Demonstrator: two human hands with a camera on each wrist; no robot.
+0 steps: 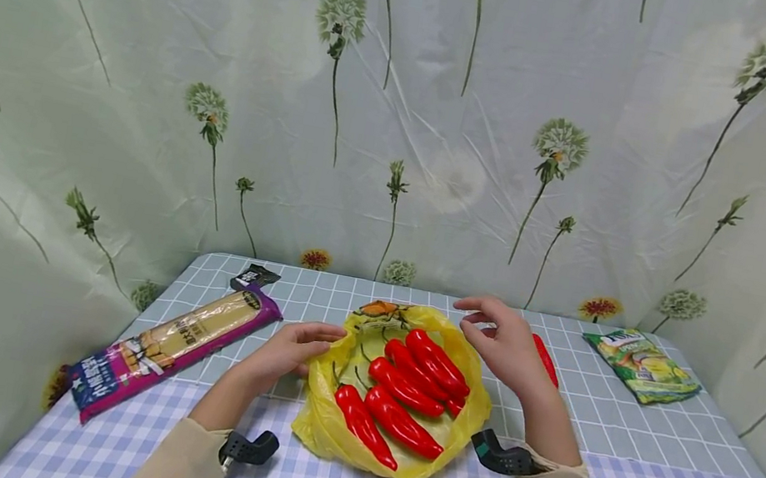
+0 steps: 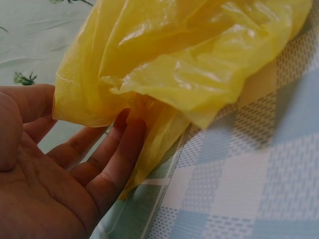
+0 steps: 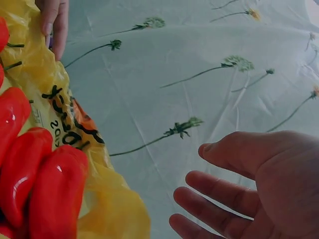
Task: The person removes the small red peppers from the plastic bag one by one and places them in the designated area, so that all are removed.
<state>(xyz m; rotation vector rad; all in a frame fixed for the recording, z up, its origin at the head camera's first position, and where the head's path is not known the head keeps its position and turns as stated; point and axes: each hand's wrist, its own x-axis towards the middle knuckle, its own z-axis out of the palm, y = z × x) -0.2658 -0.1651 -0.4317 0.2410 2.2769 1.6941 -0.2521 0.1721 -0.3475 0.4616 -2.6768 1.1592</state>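
Observation:
A yellow plastic bag [image 1: 322, 423] stands with its mouth spread wide, and several glossy red chili peppers [image 1: 407, 387] with dark stems lie inside. My left hand [image 1: 292, 351] is at the bag's left side. In the left wrist view its loosely extended fingers [image 2: 112, 167] touch the outside of the yellow plastic, and part of the thumb side is hidden by the bag. My right hand [image 1: 506, 344] hovers beyond the bag's right rim, fingers spread and slightly bent, with nothing in it. Another red chili pepper [image 1: 545, 361] lies partly hidden behind that hand.
A long purple-edged noodle packet [image 1: 174, 348] lies slantwise at the left, a small black packet [image 1: 256, 278] beyond its far end. At the back right is a green and yellow packet [image 1: 643, 367]. A dandelion-print curtain [image 1: 449, 115] closes off the table's far side.

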